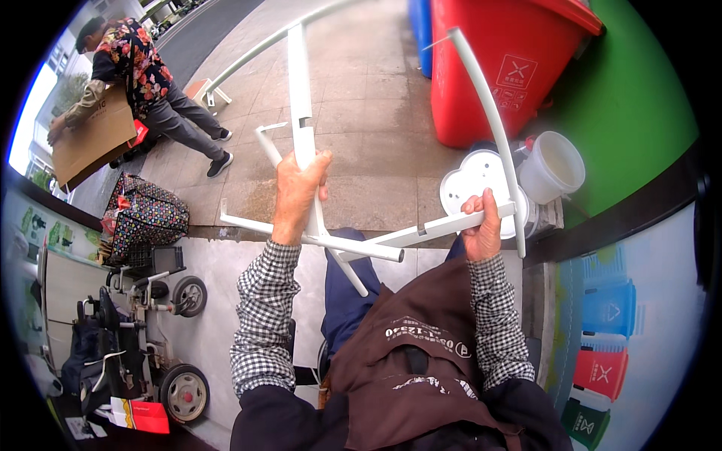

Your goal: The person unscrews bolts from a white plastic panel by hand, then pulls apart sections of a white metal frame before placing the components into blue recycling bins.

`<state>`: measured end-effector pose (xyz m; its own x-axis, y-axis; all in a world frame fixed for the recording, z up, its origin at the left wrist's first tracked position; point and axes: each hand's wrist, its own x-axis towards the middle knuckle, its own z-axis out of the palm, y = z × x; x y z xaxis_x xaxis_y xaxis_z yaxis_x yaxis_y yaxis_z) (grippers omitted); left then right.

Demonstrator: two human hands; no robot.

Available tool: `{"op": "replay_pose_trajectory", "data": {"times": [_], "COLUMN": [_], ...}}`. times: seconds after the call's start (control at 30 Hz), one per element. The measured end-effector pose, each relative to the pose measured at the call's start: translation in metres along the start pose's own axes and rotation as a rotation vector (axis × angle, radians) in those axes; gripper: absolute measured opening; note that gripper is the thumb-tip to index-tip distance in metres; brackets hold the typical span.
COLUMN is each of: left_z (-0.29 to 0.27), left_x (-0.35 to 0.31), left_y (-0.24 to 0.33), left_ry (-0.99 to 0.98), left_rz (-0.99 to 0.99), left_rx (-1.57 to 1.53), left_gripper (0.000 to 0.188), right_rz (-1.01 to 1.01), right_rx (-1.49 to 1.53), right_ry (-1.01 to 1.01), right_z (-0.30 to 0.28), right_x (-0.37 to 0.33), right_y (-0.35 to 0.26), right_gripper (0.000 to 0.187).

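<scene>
A white tube frame, with bent legs and notched bars, is held up in front of me over my lap. My left hand is closed round its upright bar, just below a notch. On the other side my right hand grips a slanting bar near its joint with a long curved tube, thumb up. The bars cross above my knees, where one open tube end points right. Whether all the tubes form one piece I cannot tell. Beyond my right hand lies a white lobed plate with holes.
A red wheeled bin and a white bucket stand at the right. To the left are a patterned bag and a wheeled cart. A person in a floral shirt holds a cardboard sheet at far left.
</scene>
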<state>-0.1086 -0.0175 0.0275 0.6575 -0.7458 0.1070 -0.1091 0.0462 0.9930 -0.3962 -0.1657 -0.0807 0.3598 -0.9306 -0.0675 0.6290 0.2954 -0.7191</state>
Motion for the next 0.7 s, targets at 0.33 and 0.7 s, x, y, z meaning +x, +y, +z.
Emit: {"op": "replay_pose_trajectory", "data": {"times": [0.33,0.7], "left_z": [0.008,0.037], "left_x": [-0.033,-0.054], "left_y": [0.012,-0.033], "left_ry": [-0.133,-0.458], "left_rz": [0.178,0.392], "left_rx": [0.263,0.573], "left_gripper": [0.020,0.031], "right_rz": [0.051,0.054], "right_rx": [-0.078,-0.041], "right_ry": [0.093,-0.117], "right_z": [-0.017,0.032], "right_x": [0.017,0.022], "right_y": [0.005,-0.006], "right_gripper": [0.039,0.039]}}
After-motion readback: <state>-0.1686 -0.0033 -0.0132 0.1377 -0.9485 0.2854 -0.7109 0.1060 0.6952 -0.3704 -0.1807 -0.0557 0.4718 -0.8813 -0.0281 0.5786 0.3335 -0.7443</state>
